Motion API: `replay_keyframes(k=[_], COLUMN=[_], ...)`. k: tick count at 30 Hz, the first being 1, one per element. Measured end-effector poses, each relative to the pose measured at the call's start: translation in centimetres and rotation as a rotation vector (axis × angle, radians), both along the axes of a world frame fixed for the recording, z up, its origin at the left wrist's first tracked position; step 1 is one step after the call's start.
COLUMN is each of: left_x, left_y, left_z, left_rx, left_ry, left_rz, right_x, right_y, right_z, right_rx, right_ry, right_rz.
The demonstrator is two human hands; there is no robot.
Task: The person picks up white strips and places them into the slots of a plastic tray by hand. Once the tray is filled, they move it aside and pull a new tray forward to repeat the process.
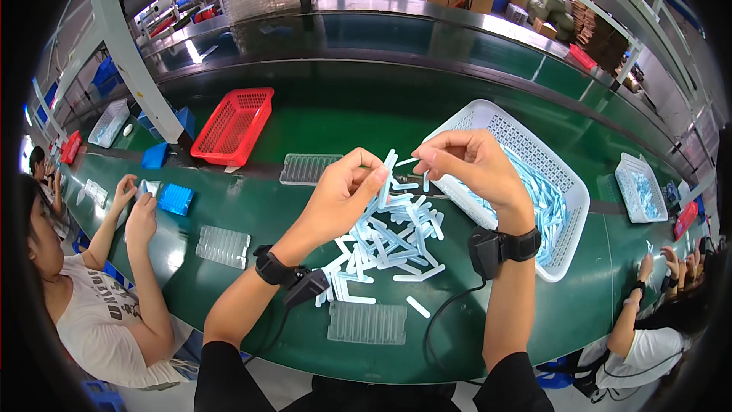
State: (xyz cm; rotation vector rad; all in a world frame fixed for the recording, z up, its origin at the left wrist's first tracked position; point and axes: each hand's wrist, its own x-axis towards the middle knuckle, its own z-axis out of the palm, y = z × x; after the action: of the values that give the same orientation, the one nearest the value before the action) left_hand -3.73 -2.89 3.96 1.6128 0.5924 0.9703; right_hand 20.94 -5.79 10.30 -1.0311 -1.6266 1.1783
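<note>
Over a loose pile of slim light-blue and white plastic sticks (381,248), both my hands are raised. My left hand (345,189) is closed, its thumb and fingers pinching a slim light-blue stick (388,172) that points upward. Facing it from the right, my right hand (476,168) is closed in a pinch at a small pale stick (408,162); its fingers partly hide how it is gripped. Beneath that hand's wrist, a white perforated basket (572,183) holds many more light-blue sticks. Each of my wrists wears a black strap with a cabled box.
Clear ribbed trays lie in front (367,323), at left (223,246) and behind the pile (309,169). A red basket (232,126) stands at the back left, near a grey post (133,53). Co-workers sit on both sides; blue packs (176,199) lie by the left one.
</note>
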Motion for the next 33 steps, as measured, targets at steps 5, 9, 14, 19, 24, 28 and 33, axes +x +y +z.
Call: replay_keyframes(k=[5,9,14,19,24,28,33], left_x=[-1.7,-3.9,-5.6,-5.9,-7.1,-6.2,-7.7], left_y=[1.0,0.7,0.3,-5.6,-10.2,-12.8,-15.1], left_z=[-3.0,-5.1,-4.7,-1.5,-4.2,-5.3,-5.5], left_rx=[0.405,0.246,0.271,-0.343,-0.381,0.292,0.779], left_ry=[0.530,0.455,0.644,0.347,0.469,0.549,0.774], left_rz=[0.210,0.042,-0.007,-0.184,-0.288,0.103,0.068], right_x=[-1.2,-1.4,-2.4,-5.1,-6.5,-6.0,-4.9], right_y=[-0.8,-3.2,-5.4,-9.3,-11.9,-13.3,-15.5], right_z=[-2.1,-4.1,-6.0,-9.0,-10.8,-11.4,-9.4], right_rx=[0.010,-0.116,-0.098,-0.151,0.017,0.225,0.561], right_ry=[-0.039,-0.155,-0.271,-0.336,-0.401,-0.419,-0.799], right_rz=[-0.085,0.049,0.063,0.254,0.116,0.063,0.252])
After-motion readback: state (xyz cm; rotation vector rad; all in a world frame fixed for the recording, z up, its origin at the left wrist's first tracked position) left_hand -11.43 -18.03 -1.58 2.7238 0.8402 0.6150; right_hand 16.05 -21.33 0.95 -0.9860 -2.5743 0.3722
